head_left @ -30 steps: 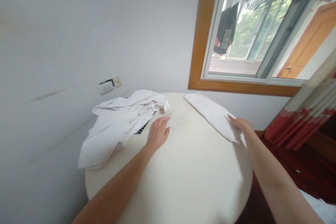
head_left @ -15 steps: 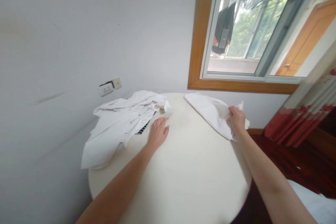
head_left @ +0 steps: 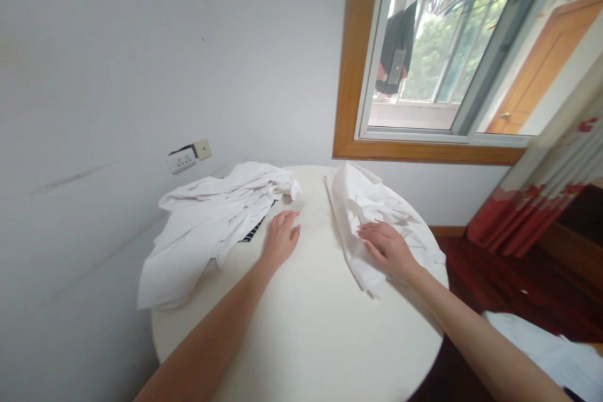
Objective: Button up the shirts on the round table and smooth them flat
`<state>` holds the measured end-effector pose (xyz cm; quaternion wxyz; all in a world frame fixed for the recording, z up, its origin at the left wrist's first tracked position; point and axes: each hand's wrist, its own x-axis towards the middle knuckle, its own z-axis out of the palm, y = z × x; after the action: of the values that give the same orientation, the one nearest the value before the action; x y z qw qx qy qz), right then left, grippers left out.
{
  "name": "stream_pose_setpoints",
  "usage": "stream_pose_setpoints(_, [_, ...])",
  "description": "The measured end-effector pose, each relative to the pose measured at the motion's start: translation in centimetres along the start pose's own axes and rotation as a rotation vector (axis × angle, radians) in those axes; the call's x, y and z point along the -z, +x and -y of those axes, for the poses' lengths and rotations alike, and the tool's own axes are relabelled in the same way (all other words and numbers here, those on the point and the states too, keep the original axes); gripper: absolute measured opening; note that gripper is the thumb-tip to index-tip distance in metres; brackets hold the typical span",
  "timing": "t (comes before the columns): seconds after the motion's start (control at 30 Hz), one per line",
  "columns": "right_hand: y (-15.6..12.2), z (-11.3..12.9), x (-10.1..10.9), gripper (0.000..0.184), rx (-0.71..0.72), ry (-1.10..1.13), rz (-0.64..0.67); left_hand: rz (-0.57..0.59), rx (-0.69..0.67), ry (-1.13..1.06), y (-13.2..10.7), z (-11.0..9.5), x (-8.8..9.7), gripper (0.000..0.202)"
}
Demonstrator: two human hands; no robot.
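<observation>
My right hand (head_left: 387,247) lies with its fingers stretched out on a white cloth (head_left: 360,201) at the right side of the round cream table (head_left: 301,326). That cloth is partly folded and wrinkled, with a straight edge facing the table's middle. My left hand (head_left: 281,235) rests open on the bare tabletop, fingers loosely bent, holding nothing. Just left of it a larger heap of white fabric (head_left: 207,220) spreads over the table's left edge. A strip of black-and-white striped material (head_left: 253,230) peeks out from under the heap.
A wall with a power socket (head_left: 181,161) borders the table at the left and back. A wood-framed window (head_left: 424,149) stands behind on the right, with a red and white curtain (head_left: 506,217) beside it. White fabric (head_left: 532,345) lies low at the right, beyond the table.
My right hand has let go of the cloth's outer end and moved left onto it. The cloth now lies more bunched and reaches nearer to me. My left hand has hardly moved.
</observation>
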<state>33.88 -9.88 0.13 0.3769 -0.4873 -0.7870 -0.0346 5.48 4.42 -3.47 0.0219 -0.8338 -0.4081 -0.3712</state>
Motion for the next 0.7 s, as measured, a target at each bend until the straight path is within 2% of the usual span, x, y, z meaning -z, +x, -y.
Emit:
stream_pose_setpoints(0.13, [0.1,-0.9,2.1,0.047,-0.528,-0.231,-0.274,-0.010,0.007,-0.017,0.0,0.1,0.0,0.034])
stream_pose_setpoints(0.17, [0.2,-1.7,2.6,0.057,-0.646,-0.316,-0.294,-0.010,0.008,-0.022,-0.1,0.1,-0.1,0.034])
stream_pose_setpoints(0.2, [0.3,-2.5,3.0,0.068,-0.743,-0.391,-0.264,-0.010,0.007,-0.026,0.0,0.2,-0.1,0.034])
stream_pose_setpoints(0.27, [0.6,-4.1,3.2,0.077,-0.869,-0.469,-0.062,-0.006,0.003,-0.030,0.0,0.3,-0.2,0.033])
stream_pose_setpoints(0.37, [1.4,-6.0,2.6,0.046,-0.908,-0.489,0.280,-0.001,0.008,-0.021,0.0,0.4,-0.3,0.033])
stream_pose_setpoints(0.43, [2.1,-6.7,2.2,0.033,-0.902,-0.514,0.342,-0.002,0.013,-0.014,-0.1,0.3,-0.3,0.033])
stream_pose_setpoints(0.47, [2.6,-6.9,2.1,0.031,-0.904,-0.525,0.310,-0.002,0.015,-0.014,-0.1,0.3,-0.2,0.033])
stream_pose_setpoints(0.53, [4.0,-7.0,2.5,0.031,-0.899,-0.508,0.141,-0.002,0.018,-0.020,-0.2,0.3,-0.2,0.032])
stream_pose_setpoints(0.63, [7.1,-6.3,3.5,0.034,-0.800,-0.329,-0.287,-0.004,0.014,-0.036,-0.2,0.2,-0.1,0.031])
stream_pose_setpoints(0.7, [9.4,-5.2,3.6,0.037,-0.681,-0.055,-0.519,-0.015,0.010,-0.062,-0.1,0.3,-0.1,0.031])
